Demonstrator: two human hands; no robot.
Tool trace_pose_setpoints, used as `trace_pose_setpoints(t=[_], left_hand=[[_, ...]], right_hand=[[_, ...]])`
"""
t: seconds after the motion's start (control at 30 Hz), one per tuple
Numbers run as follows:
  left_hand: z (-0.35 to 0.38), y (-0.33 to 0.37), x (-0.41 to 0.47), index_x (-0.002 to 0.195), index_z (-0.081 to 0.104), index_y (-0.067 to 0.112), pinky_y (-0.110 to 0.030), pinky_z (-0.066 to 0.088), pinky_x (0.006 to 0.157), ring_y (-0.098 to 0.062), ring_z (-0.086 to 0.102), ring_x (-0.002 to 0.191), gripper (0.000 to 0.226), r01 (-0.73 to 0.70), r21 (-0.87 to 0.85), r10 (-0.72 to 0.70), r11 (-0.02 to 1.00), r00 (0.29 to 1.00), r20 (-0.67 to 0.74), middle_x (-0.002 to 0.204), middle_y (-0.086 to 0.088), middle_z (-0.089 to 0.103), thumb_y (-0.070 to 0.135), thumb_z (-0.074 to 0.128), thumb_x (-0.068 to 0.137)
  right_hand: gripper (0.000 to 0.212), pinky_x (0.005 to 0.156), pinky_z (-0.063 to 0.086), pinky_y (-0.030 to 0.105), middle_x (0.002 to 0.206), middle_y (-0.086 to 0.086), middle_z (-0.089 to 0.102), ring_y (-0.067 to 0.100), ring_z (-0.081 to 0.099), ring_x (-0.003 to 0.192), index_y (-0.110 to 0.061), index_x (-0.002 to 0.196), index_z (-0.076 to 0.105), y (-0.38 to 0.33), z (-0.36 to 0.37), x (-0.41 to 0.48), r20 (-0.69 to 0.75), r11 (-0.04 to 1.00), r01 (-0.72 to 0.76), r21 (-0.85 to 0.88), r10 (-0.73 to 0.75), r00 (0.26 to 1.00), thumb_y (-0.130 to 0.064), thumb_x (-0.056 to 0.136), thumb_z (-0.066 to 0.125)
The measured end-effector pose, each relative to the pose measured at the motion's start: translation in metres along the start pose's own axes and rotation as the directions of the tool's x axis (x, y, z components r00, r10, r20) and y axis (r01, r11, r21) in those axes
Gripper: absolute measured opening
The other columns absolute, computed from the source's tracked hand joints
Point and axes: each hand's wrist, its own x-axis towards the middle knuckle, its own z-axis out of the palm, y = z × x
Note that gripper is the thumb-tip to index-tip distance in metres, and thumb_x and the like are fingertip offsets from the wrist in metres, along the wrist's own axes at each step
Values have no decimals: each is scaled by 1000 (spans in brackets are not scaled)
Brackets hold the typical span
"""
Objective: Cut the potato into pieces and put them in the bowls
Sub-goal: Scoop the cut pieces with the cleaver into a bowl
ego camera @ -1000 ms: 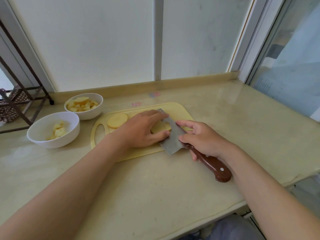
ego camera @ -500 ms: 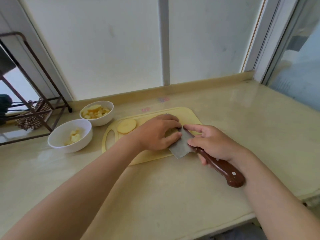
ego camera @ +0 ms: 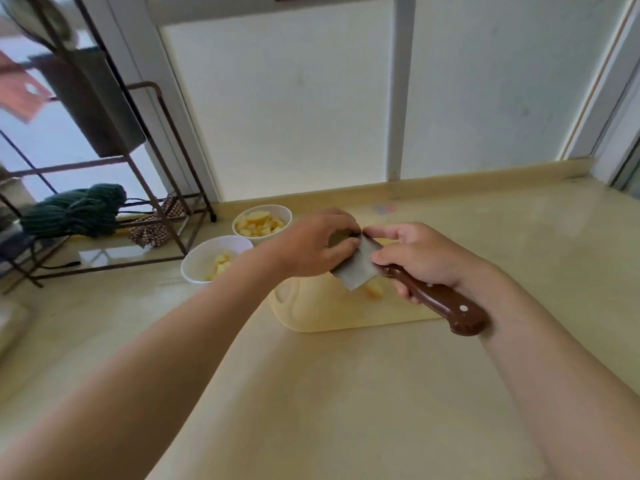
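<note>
My right hand [ego camera: 419,258] grips the brown handle of a cleaver [ego camera: 356,270], whose blade is tilted above the yellow cutting board [ego camera: 329,310]. My left hand [ego camera: 311,245] is cupped above the board with its fingertips against the blade's flat side; what lies under the palm is hidden. A pale potato piece [ego camera: 374,289] shows just below the blade's lower edge. Two white bowls stand left of the board: the far bowl [ego camera: 242,216] holds several potato chunks, and the near bowl [ego camera: 197,263] holds a few.
A dark metal rack [ego camera: 162,216] stands at the left on the beige counter [ego camera: 346,393], with a green cloth [ego camera: 76,209] on its shelf. A white panelled wall rises behind the counter's back ledge.
Both hands and the cleaver have lifted off the board, the blade now tilted with my left fingers curled against it. The camera has turned left, showing more of the rack.
</note>
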Motion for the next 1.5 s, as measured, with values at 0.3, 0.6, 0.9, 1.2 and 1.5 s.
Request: trace_pose_setpoints(t=[0.3, 0.6, 0.9, 1.2, 1.5], left_hand=[[-58, -62, -59, 103, 74, 13, -27, 48, 92, -8, 62, 101, 16, 199, -76, -210, 977, 962, -175, 107, 3, 70, 17, 67, 89], [-57, -98, -97, 102, 76, 15, -29, 50, 96, -6, 62, 104, 16, 317, -151, -349, 936, 888, -300, 111, 9, 69, 16, 65, 90], [-57, -94, -97, 94, 75, 6, -40, 53, 85, -22, 63, 86, 14, 390, -44, -381, 920, 862, -335, 92, -5, 69, 8, 63, 88], [-67, -82, -108, 85, 65, 13, -41, 55, 68, -21, 60, 66, 11, 505, 97, -478, 857, 852, -213, 75, -2, 65, 16, 56, 92], [-73, -76, -92, 108, 66, 17, -27, 52, 69, -12, 61, 76, 26, 645, 90, -626, 759, 760, -174, 81, 4, 64, 10, 67, 84]], right_hand=[[35, 38, 44, 26, 79, 14, 63, 21, 56, 48, -28, 125, 64, -56, 76, 52, 158, 995, 87, -52, -78, 984, -5, 99, 56], [33, 43, 44, 29, 81, 19, 61, 27, 57, 53, -38, 101, 60, -70, 103, 70, 169, 988, 63, -139, -39, 985, -6, 99, 57], [41, 40, 45, 28, 62, -1, 65, 18, 59, 46, -33, 127, 55, -70, 79, 62, 93, 981, 52, -186, -35, 995, -5, 98, 59], [41, 39, 44, 26, 74, 8, 64, 18, 57, 45, -31, 131, 56, -61, 48, 43, 35, 989, 42, -141, -38, 999, -5, 99, 59], [32, 38, 43, 26, 70, 4, 63, 18, 56, 43, -34, 110, 62, -44, 0, 5, -53, 994, 32, -107, -38, 998, -4, 100, 58]])
